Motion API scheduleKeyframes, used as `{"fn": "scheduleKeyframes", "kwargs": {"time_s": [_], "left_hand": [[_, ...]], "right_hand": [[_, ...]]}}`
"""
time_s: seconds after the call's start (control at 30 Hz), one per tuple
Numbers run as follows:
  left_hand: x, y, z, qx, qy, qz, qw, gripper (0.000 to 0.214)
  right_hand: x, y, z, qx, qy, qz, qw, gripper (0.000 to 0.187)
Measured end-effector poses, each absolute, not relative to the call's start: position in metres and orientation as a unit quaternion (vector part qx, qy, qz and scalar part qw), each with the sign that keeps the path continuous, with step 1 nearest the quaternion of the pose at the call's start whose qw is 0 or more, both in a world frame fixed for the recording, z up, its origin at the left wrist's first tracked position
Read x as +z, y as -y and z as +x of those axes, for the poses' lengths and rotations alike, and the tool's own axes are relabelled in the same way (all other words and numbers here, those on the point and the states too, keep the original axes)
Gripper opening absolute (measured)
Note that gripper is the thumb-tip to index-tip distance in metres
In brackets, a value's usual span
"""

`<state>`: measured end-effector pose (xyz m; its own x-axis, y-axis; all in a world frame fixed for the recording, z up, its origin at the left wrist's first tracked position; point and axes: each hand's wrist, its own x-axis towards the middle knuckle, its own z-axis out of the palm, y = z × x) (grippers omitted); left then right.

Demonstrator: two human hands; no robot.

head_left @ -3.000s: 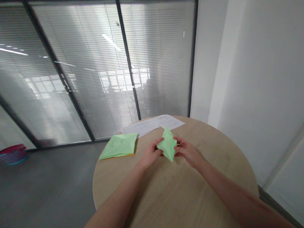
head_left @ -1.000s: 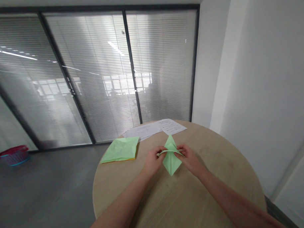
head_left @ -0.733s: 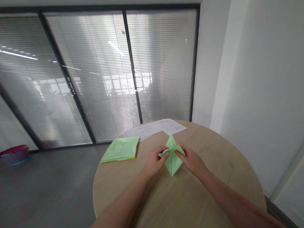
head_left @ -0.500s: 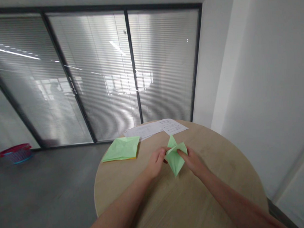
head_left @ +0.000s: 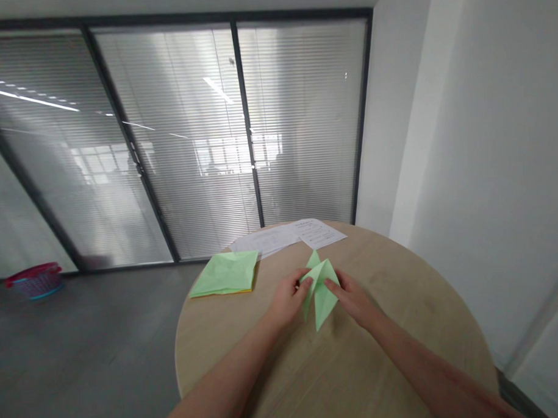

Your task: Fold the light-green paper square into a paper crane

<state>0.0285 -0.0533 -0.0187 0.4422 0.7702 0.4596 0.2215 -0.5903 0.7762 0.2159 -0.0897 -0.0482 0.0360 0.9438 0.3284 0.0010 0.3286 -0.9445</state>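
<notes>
Your left hand [head_left: 289, 299] and right hand [head_left: 354, 298] pinch a folded green paper [head_left: 325, 303] from either side, over a round table [head_left: 349, 371]. Two points face you, one juts behind. Left of your hands: green stack [head_left: 229, 273], yellow along near edge. White sheets [head_left: 319, 233] beyond. Basket [head_left: 38, 284] on floor, far left.

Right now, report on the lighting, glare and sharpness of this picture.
Head view: bright streaks and pale glare cross the glass wall; head view: soft shadow on the table beside the left forearm; head view: the folded green paper shows fairly clear edges, print on the white sheets is unreadable, and dark uprights lean, perhaps lens distortion.
</notes>
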Motion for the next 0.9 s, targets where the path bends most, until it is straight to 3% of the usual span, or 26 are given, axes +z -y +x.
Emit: {"fn": "scheduleKeyframes", "kwargs": {"time_s": [0.13, 0.33, 0.47, 0.7, 0.9], "left_hand": [[-0.018, 0.0525, 0.0291, 0.453, -0.336, 0.758, 0.327, 0.039], [-0.0147, 0.0527, 0.0289, 0.459, -0.369, 0.708, 0.389, 0.062], [-0.0169, 0.0498, 0.03, 0.453, -0.371, 0.687, 0.43, 0.071], [-0.0175, 0.0506, 0.031, 0.439, -0.363, 0.667, 0.481, 0.048], [-0.0184, 0.0476, 0.0293, 0.446, -0.386, 0.678, 0.44, 0.047]], "right_hand": [[-0.0461, 0.0934, 0.2151, 0.434, 0.569, -0.401, 0.572, 0.037], [-0.0505, 0.0949, 0.2137, 0.483, 0.521, -0.373, 0.596, 0.053], [-0.0495, 0.0948, 0.2131, 0.488, 0.512, -0.378, 0.597, 0.051], [-0.0414, 0.097, 0.2122, 0.488, 0.564, -0.363, 0.558, 0.044], [-0.0438, 0.0972, 0.2122, 0.505, 0.58, -0.338, 0.542, 0.048]]}}
